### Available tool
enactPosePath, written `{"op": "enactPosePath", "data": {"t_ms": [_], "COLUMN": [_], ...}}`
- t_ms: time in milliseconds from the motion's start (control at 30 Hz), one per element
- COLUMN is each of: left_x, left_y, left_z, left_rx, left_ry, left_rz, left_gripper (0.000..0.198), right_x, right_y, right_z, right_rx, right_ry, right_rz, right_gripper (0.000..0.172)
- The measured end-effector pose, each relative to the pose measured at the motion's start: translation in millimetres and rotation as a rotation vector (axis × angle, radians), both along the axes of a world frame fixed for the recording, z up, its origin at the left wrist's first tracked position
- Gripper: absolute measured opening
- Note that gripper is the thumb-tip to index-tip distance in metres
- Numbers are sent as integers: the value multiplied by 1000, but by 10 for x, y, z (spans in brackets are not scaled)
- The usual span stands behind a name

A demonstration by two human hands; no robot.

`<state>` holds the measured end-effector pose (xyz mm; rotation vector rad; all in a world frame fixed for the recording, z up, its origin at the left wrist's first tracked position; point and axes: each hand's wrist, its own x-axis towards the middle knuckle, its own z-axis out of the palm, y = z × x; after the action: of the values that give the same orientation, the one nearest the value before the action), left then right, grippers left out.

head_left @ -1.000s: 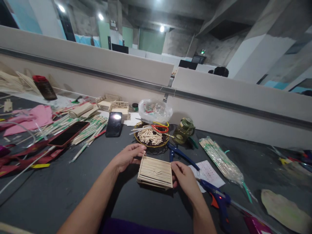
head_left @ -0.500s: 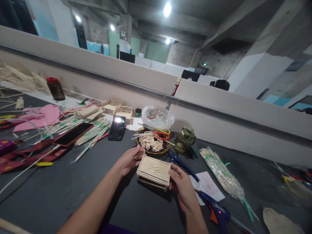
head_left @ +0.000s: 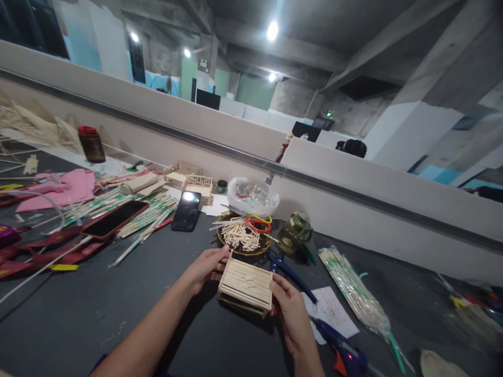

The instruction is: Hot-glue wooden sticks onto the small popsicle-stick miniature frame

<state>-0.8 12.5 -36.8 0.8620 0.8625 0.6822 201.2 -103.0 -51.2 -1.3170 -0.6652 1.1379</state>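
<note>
Between my hands is a small model bed [head_left: 247, 283] built of thin wooden sticks, its slatted top facing up. My left hand [head_left: 207, 268] grips its far left corner, near a short upright post. At the right end, the fingers of my right hand [head_left: 288, 303] are closed on the edge. Just beyond the model stands a round basket [head_left: 220, 242] holding short cut sticks [head_left: 240, 233] and scissors with red and yellow handles [head_left: 259, 222]. Blue pliers [head_left: 291, 272] lie right of the basket, close to my right hand.
A blue glue gun [head_left: 338, 335] with a lit red light rests on the right by a paper sheet [head_left: 334, 309]. Bagged sticks [head_left: 353, 285], a green jar [head_left: 294, 233], a black phone [head_left: 186, 210] and a plastic-lined bowl [head_left: 253, 196] surround the work area. Behind runs a low partition [head_left: 353, 220].
The view has tilted slightly, so most desk items sit a little lower in the picture. Both hands keep their hold on the stick model, which looks almost unchanged in pose.
</note>
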Motion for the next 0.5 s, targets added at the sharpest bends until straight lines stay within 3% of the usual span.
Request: {"op": "enactPosePath", "data": {"t_ms": [267,500], "left_x": [19,20], "left_y": [-46,-57], "left_z": [51,92], "left_rx": [47,42], "left_ry": [26,64], "left_rz": [-31,1], "left_gripper": [50,52], "right_x": [6,37], "right_y": [14,3], "right_z": [-16,-105], "right_rx": [-69,-88], "right_ry": [-175,-309], "right_rz": [-58,0], "right_gripper": [65,55]}}
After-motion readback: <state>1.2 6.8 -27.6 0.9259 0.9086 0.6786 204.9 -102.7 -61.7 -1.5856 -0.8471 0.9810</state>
